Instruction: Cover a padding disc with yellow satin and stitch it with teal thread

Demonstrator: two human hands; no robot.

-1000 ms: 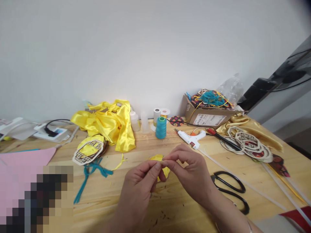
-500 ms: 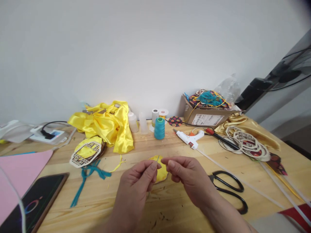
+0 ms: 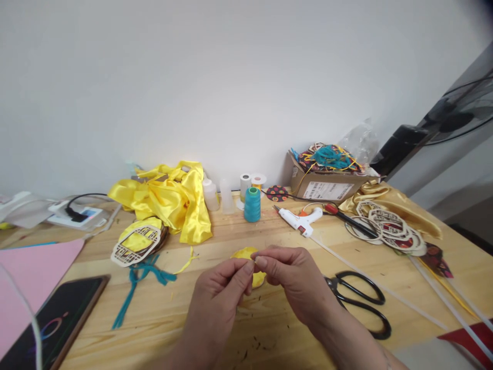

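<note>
My left hand (image 3: 221,290) is closed in a pinch, thumb against forefinger. A bit of thin teal thread stood up at its fingertips a moment earlier; the thread is now too small to make out. My right hand (image 3: 295,277) is pinched as well, its fingertips meeting those of the left, and what it grips is hidden. Beyond and below the fingers, a yellow fabric piece (image 3: 259,280) lies on the table, partly covered by both hands. A cone of teal thread (image 3: 252,205) stands farther back. Black-handled scissors (image 3: 360,293) lie beside my right forearm.
Yellow satin (image 3: 165,192) is heaped at back left, near stacked wooden frames (image 3: 135,244) and teal strips (image 3: 131,295). A white glue gun (image 3: 302,221) lies right of centre, before a cardboard box (image 3: 323,185). More cut-outs (image 3: 389,223) lie right; a phone (image 3: 57,324) lies front left.
My right fingertips have moved left and now touch the left ones, closing the small gap. The teal thread end that stood above the left fingertips no longer shows.
</note>
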